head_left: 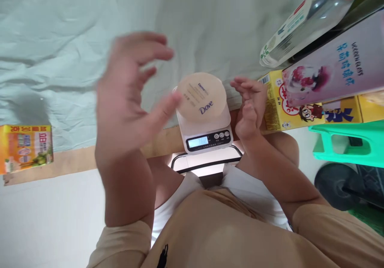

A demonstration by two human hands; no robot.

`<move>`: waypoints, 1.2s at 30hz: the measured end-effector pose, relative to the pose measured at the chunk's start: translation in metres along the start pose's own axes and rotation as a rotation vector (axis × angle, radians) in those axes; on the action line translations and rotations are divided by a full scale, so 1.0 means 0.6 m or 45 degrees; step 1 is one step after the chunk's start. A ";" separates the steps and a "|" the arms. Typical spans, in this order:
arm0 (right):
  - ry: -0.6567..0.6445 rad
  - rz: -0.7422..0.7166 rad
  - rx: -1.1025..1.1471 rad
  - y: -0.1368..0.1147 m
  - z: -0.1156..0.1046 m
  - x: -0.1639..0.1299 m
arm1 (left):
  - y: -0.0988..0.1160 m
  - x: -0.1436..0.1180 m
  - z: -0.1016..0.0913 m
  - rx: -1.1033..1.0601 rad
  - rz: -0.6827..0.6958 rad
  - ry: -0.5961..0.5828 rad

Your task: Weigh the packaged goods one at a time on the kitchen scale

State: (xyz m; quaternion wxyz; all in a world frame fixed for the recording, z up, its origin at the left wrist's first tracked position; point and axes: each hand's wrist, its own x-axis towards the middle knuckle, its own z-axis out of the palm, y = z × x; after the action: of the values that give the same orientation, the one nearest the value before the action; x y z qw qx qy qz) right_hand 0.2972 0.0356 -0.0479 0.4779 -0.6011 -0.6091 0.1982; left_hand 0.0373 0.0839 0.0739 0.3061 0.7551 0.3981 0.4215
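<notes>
A round, cream-coloured Dove tub [207,94] rests on a white kitchen scale [187,130], its printed lid facing up. The scale's display is lit, but the digits are too blurred to read. To the left of the tub, my left hand [129,96] is raised with fingers apart and slightly smeared by motion; the thumb tip overlaps the tub's left edge in view, and whether it touches I cannot tell. Just right of the scale, my right hand [250,104] hovers with bent fingers apart and nothing in it.
Yellow cartons [273,104] and a pink-white glass box [333,60] stand at the right, with a clear bottle [318,16] behind. An orange-yellow packet [27,148] lies at the far left. A green plastic stool [372,140] is at lower right. Wrinkled pale green cloth [66,28] covers the table.
</notes>
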 end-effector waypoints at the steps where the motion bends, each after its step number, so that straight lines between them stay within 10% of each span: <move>1: -0.009 -0.009 0.038 -0.005 -0.002 -0.001 | 0.007 -0.002 0.003 0.059 -0.090 -0.213; 6: -0.054 -0.103 0.099 -0.011 -0.003 0.000 | 0.001 -0.004 0.034 0.253 -0.218 -0.584; 18: 0.018 -0.266 0.261 -0.020 -0.007 0.003 | -0.021 0.006 0.053 0.380 0.056 -0.168; 24: 0.218 -0.400 0.523 -0.043 -0.029 0.008 | -0.002 0.053 0.065 0.543 -0.146 -0.160; 36: 0.058 -0.497 0.746 -0.069 -0.057 -0.003 | -0.018 0.228 0.256 0.616 -0.121 -0.559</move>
State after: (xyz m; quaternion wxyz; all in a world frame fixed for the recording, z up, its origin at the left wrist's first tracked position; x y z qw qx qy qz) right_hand 0.3024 0.0143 0.0011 0.6724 -0.3149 -0.6190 0.2561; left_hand 0.2134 0.1875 0.0489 0.2156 0.8594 0.4459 0.1272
